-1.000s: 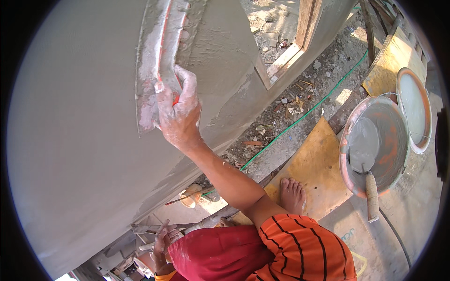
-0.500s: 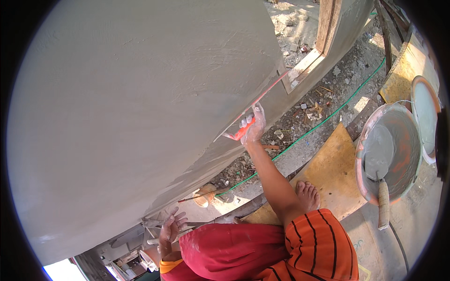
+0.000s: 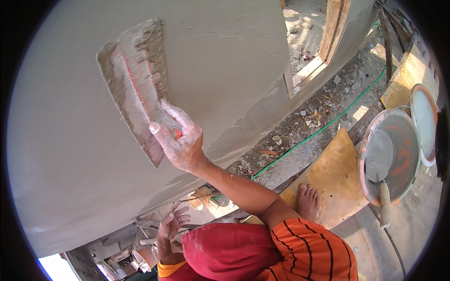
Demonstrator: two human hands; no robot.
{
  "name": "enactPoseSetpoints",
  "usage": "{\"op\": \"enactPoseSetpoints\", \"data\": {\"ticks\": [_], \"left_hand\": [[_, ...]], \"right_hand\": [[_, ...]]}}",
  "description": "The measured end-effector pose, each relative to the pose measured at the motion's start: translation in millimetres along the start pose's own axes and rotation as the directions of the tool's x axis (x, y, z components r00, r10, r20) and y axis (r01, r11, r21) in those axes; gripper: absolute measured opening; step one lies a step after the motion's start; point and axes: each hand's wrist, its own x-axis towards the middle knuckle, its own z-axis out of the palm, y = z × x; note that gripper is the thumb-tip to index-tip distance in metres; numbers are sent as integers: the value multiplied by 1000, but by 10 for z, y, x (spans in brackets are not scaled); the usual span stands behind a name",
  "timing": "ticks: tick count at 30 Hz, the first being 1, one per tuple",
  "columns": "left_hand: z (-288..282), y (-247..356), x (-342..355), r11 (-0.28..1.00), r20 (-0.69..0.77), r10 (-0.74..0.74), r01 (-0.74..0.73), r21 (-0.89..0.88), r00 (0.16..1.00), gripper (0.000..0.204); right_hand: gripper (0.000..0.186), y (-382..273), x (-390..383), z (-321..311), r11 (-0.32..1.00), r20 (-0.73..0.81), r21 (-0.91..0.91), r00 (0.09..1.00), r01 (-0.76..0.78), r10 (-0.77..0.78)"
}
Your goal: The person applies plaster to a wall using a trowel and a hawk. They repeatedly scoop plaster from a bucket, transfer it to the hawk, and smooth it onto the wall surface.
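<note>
My right hand (image 3: 182, 140) grips a plastering float (image 3: 136, 77) by its red handle, which is mostly hidden behind the fingers. The float is long and flat, smeared with wet grey plaster along its surface and edges. It is tilted in front of the grey plastered wall (image 3: 225, 70); whether its far face touches the wall I cannot tell. Low on the left, my left hand (image 3: 171, 224) is raised with its fingers apart and nothing in them. Both hands are dusted with pale plaster.
On the right stands a wide basin (image 3: 361, 154) of grey mix, a trowel (image 3: 384, 201) resting in it, beside a pale bucket (image 3: 432, 122). A green hose (image 3: 323, 124) crosses the rubble. A bare foot rests on a yellowish board (image 3: 328, 164). A wooden frame (image 3: 333, 28) edges the wall opening.
My right hand has moved left and up the wall with the float, which has turned from edge-on to showing its broad, plaster-smeared side. My left hand stays nearly in place.
</note>
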Motion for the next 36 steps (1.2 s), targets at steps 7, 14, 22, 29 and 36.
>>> {"op": "enactPoseSetpoints", "data": {"ticks": [7, 14, 22, 29, 36], "left_hand": [[213, 163, 87, 996, 14, 74, -75, 49, 997, 72], [173, 97, 26, 1000, -69, 16, -16, 10, 997, 72], [199, 148, 8, 998, -50, -59, 60, 18, 997, 72], [238, 192, 22, 998, -48, -63, 64, 26, 997, 70], [337, 88, 246, 990, -4, -138, 138, 12, 990, 71]], "right_hand": [[49, -496, -40, 647, 845, 403, 489, 915, -215, 0], [45, 55, 250, -734, 465, 362, 821, 932, -332, 28], [45, 1212, -88, -2791, 521, -105, 805, 796, -284, 597], [42, 1606, 151, -2267, 856, -429, 434, 771, -282, 472], [55, 331, 215, -480, 988, -327, 113, 935, -106, 137]]}}
